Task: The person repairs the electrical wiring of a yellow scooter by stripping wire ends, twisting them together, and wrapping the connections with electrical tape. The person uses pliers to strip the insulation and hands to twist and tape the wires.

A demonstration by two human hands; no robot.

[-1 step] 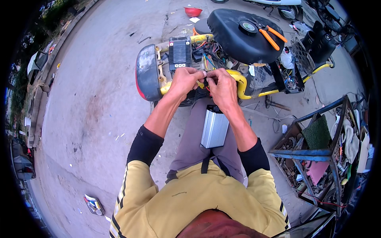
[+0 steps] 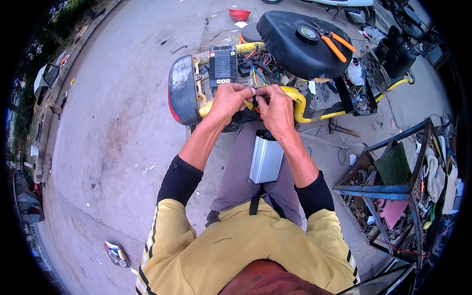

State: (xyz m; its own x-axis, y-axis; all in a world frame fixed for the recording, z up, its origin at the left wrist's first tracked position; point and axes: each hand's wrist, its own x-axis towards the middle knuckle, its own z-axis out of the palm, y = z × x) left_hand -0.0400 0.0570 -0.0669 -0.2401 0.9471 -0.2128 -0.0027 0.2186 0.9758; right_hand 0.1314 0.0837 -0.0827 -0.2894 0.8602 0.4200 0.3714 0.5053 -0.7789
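Note:
My left hand (image 2: 228,101) and my right hand (image 2: 276,109) meet over the near side of a yellow scooter frame (image 2: 298,101). Thumb and fingers of both are pinched together at a small dark piece, too small and covered to name. Just beyond them lies a tangle of coloured wires (image 2: 251,65). A black finned box (image 2: 223,65) sits on the frame behind my left hand. Across my lap rests a silver ribbed metal box (image 2: 266,158), below my right hand and apart from it.
On the black seat (image 2: 282,46) lie a tape roll (image 2: 308,33) and orange-handled pliers (image 2: 335,50). A hammer (image 2: 343,129) is on the ground to the right, near a metal rack (image 2: 388,191) full of parts. A red bowl (image 2: 239,14) lies far ahead.

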